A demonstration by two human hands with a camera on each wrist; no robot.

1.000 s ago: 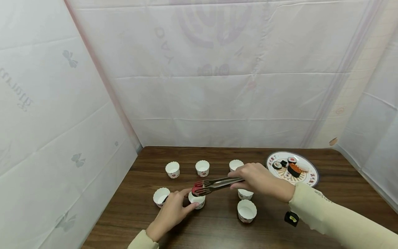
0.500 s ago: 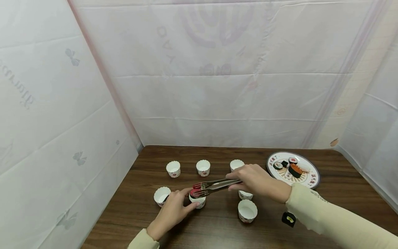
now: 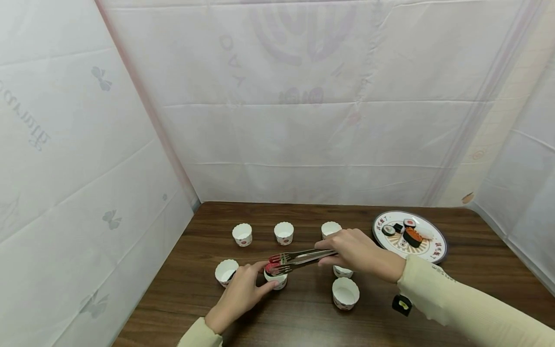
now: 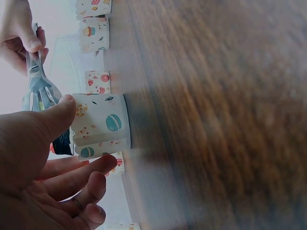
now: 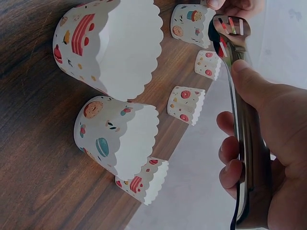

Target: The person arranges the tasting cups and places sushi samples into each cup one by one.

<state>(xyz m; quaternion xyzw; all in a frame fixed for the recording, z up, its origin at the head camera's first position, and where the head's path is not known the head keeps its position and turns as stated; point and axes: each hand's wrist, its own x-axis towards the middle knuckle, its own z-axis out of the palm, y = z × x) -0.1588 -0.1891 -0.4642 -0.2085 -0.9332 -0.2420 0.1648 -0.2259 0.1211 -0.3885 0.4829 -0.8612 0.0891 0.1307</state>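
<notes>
Right hand (image 3: 357,253) curled round the tongs (image 5: 250,148), left hand (image 3: 244,291) pinching the cup (image 4: 100,125) nearer the worktop's (image 3: 184,299) left edge, the sushi (image 4: 64,144) at its rim could topple if released off-centre.

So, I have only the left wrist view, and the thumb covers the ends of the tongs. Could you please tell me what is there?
Observer: In the head view, a red-topped piece is at the ends of the tongs, at the mouth of the cup in the left hand.
Operator: Thank you. Are there other such pieces?
Observer: Yes, a plate at the far right of the table holds several.
Operator: I see other cups only from outside. Is the front right cup empty?
Observer: It seems so; the head view shows only its white inside.
</notes>
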